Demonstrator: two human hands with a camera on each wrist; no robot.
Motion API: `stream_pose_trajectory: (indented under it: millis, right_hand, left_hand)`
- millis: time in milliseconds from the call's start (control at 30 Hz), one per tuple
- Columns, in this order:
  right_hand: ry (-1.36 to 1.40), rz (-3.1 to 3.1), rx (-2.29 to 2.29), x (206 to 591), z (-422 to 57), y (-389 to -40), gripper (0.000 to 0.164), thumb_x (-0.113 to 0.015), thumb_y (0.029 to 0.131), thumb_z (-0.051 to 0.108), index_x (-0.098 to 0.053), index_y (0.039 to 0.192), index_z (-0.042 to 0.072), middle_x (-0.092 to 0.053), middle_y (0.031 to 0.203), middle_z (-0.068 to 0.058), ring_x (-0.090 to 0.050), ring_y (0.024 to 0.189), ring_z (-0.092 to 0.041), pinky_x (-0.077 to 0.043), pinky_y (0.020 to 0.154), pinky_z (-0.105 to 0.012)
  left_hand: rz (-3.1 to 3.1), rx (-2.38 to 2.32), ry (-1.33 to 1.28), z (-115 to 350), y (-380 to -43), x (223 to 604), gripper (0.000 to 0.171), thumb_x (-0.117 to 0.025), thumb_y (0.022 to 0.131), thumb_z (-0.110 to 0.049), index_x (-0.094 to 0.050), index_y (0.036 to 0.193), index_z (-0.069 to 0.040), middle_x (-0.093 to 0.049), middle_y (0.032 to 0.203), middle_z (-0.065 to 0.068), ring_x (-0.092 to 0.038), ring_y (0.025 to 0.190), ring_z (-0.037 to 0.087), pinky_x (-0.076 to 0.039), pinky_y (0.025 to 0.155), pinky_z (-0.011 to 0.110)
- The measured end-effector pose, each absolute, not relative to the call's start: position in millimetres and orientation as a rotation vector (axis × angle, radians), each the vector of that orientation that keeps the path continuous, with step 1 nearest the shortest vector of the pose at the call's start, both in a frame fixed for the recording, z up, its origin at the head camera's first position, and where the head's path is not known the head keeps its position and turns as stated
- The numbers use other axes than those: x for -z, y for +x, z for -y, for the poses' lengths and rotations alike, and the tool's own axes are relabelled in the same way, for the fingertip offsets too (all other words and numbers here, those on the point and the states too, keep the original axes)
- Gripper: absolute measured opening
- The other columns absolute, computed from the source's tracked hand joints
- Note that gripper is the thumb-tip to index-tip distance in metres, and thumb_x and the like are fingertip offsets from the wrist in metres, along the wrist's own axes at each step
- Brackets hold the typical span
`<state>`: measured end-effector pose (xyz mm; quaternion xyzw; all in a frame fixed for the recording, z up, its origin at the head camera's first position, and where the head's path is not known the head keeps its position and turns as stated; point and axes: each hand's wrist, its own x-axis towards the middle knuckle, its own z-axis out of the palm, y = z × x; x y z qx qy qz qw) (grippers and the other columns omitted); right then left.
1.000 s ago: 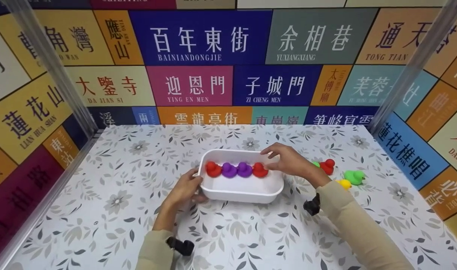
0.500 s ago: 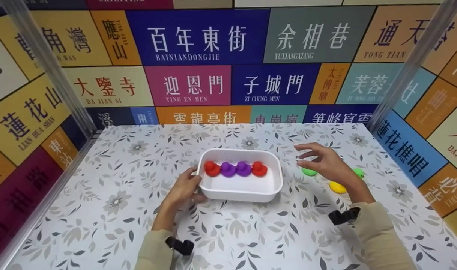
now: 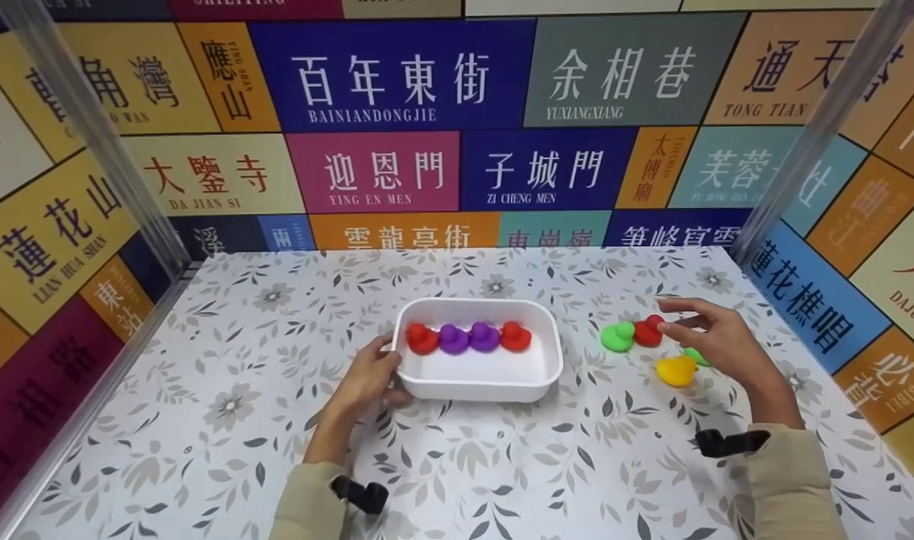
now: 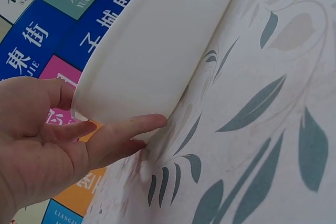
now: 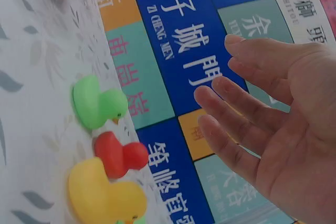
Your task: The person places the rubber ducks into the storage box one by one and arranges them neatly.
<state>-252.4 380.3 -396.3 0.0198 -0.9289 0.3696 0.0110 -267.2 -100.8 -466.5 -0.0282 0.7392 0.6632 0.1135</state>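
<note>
We count one white tray (image 3: 478, 390) with two red ducks (image 3: 422, 340) and two purple ducks (image 3: 454, 340) inside, plus two green ducks (image 3: 615, 338), one loose red duck (image 3: 644, 334) and one yellow duck (image 3: 674, 372) right of it. Left hand (image 3: 365, 381) grips its left end; right hand (image 3: 716, 341) hovers empty, fingers loosely bent.
</note>
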Motion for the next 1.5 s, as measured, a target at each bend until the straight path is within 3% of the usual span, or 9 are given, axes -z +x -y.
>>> stream_pose_trajectory:
  millis: [200,333,433,533,633,900,1167,1267,1500]
  right_hand:
    - [0.006,2.909,-1.215,405,-403,-249,0.066,-0.060,0.095,0.052,-0.050,0.146,0.012,-0.054,0.144,-0.018,-0.060,0.092,0.007,-0.054,0.081,-0.010]
    - [-0.072,2.819,-1.273,412,-425,-242,0.062,-0.061,0.096,0.049,-0.052,0.144,0.010,-0.062,0.127,0.007,-0.061,0.090,0.011,-0.057,0.079,-0.012]
    - [-0.160,2.722,-1.318,417,-439,-238,0.057,-0.062,0.096,0.046,-0.056,0.141,0.012,-0.057,0.112,0.028,-0.062,0.088,0.011,-0.058,0.076,-0.012]
    - [-0.238,2.659,-1.352,422,-447,-238,0.052,-0.063,0.096,0.045,-0.058,0.138,0.015,-0.054,0.108,0.031,-0.061,0.086,0.011,-0.058,0.074,-0.012]
    - [-0.301,2.655,-1.371,429,-450,-240,0.054,-0.064,0.095,0.048,-0.058,0.138,0.017,-0.053,0.115,0.025,-0.060,0.089,0.009,-0.058,0.076,-0.013]
    - [-0.445,2.754,-1.386,448,-459,-248,0.072,-0.064,0.092,0.054,-0.044,0.151,0.018,-0.046,0.147,-0.014,-0.059,0.094,0.003,-0.054,0.082,-0.016]
    - [-0.500,2.855,-1.502,470,-463,-250,0.090,-0.067,0.093,0.049,-0.020,0.160,0.012,-0.018,0.165,-0.023,-0.046,0.132,-0.033,-0.054,0.100,-0.034]
    - [-0.488,2.854,-1.509,474,-461,-251,0.090,-0.068,0.093,0.043,-0.019,0.161,0.011,-0.018,0.165,-0.024,-0.038,0.139,-0.040,-0.052,0.097,-0.031]
    - [-0.470,2.856,-1.412,471,-453,-255,0.077,-0.066,0.096,0.038,-0.031,0.156,0.005,-0.029,0.160,-0.026,-0.040,0.136,-0.039,-0.047,0.087,-0.020]
  left_hand:
    - [-2.168,-1.961,-0.074,101,-266,469,0.054,-0.043,0.100,-0.008,-0.035,0.153,-0.003,-0.057,0.129,0.032,-0.067,0.084,0.029,-0.066,0.066,0.041]
    - [-2.169,-1.962,-0.055,100,-264,470,0.053,-0.042,0.101,-0.009,-0.036,0.152,0.000,-0.057,0.129,0.033,-0.067,0.087,0.030,-0.066,0.065,0.042]
    - [-2.176,-1.955,-0.062,100,-265,470,0.053,-0.043,0.101,-0.009,-0.035,0.153,-0.001,-0.057,0.130,0.033,-0.067,0.089,0.031,-0.066,0.066,0.042]
    - [-2.172,-1.953,-0.071,100,-267,470,0.053,-0.043,0.101,-0.010,-0.035,0.154,-0.003,-0.057,0.131,0.032,-0.068,0.089,0.032,-0.066,0.067,0.042]
    - [-2.169,-1.950,-0.076,100,-267,470,0.054,-0.043,0.101,-0.009,-0.034,0.154,-0.003,-0.056,0.132,0.032,-0.069,0.089,0.032,-0.066,0.068,0.042]
    - [-2.194,-1.934,-0.081,100,-268,470,0.053,-0.044,0.101,-0.010,-0.035,0.153,-0.002,-0.057,0.131,0.032,-0.070,0.088,0.032,-0.066,0.066,0.041]
    - [-2.182,-1.950,-0.055,100,-266,470,0.053,-0.043,0.100,-0.008,-0.036,0.152,-0.001,-0.057,0.130,0.034,-0.069,0.093,0.033,-0.066,0.069,0.042]
    - [-2.169,-1.954,-0.045,99,-266,471,0.053,-0.043,0.100,-0.008,-0.036,0.152,-0.002,-0.057,0.130,0.032,-0.068,0.092,0.031,-0.066,0.069,0.042]
    - [-2.178,-1.936,-0.051,101,-268,471,0.054,-0.043,0.100,-0.010,-0.036,0.153,-0.003,-0.058,0.130,0.031,-0.067,0.090,0.029,-0.065,0.062,0.036]
